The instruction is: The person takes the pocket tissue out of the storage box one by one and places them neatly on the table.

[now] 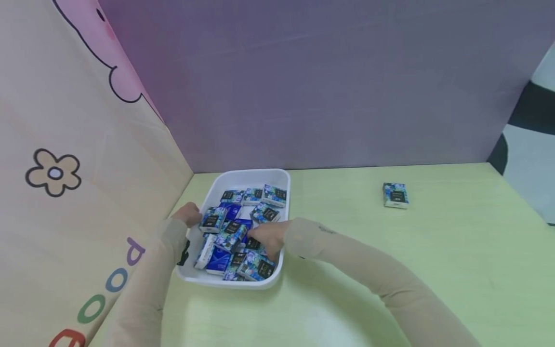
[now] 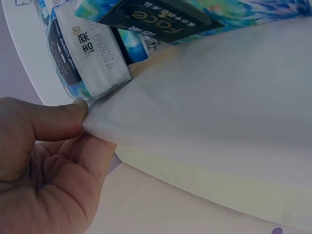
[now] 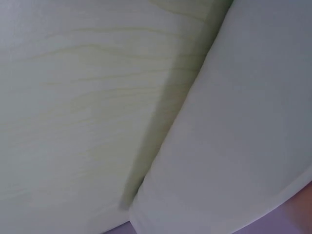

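A white plastic tub (image 1: 234, 284) holds several tissue packs with blue-green floral wrappers (image 1: 231, 234) and some plain blue packs (image 1: 218, 260). My left hand (image 1: 188, 214) is at the tub's left side. In the left wrist view, its thumb and fingers pinch the tub's rim (image 2: 105, 117), close beside a tissue pack (image 2: 92, 53). My right hand (image 1: 270, 236) reaches over the right rim, fingers down among the packs, over one floral pack (image 1: 255, 245). Whether it grips that pack is hidden. The right wrist view shows the tub's outer wall (image 3: 234, 117) and only a sliver of skin.
A single floral tissue pack (image 1: 395, 195) lies on the pale green table (image 1: 433, 250), right of the tub. A grey-purple panel (image 1: 338, 86) stands along the back edge, and a printed cream panel (image 1: 86, 193) rises close on the left.
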`<state>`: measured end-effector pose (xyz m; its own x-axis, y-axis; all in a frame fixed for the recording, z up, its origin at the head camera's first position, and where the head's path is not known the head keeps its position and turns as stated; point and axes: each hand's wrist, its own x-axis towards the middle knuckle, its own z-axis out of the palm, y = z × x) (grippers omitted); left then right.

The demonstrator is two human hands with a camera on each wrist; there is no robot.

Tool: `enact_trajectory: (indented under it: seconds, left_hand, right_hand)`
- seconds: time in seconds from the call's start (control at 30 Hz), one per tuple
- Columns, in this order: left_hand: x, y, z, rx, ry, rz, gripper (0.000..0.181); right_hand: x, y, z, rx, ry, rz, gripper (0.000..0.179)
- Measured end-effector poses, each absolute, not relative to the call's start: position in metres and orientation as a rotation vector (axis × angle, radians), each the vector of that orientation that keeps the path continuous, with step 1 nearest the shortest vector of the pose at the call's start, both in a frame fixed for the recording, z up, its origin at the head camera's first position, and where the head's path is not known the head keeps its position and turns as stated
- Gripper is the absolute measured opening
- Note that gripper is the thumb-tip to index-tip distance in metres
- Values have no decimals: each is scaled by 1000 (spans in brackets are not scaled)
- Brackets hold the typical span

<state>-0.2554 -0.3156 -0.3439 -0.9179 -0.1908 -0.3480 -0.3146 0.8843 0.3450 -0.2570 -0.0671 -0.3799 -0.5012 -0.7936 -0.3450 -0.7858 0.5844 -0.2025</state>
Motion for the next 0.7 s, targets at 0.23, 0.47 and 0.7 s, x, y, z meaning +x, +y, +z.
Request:
enact_trajectory:
  seconds: [0.23, 0.47, 0.7]
  left_hand:
    - [-256, -316, -346, -386, 2737, 586, 43]
    - [-258, -317, -346, -378, 2735, 582, 43]
    - [-259, -320, -348, -392, 2719, 577, 44]
  right_hand:
    - [-256, -69, -377, -1383, 2409, 84, 87]
    - [-258, -70, -377, -1371, 2376, 121, 86]
    - [-260, -71, -380, -1319, 2351, 22, 86]
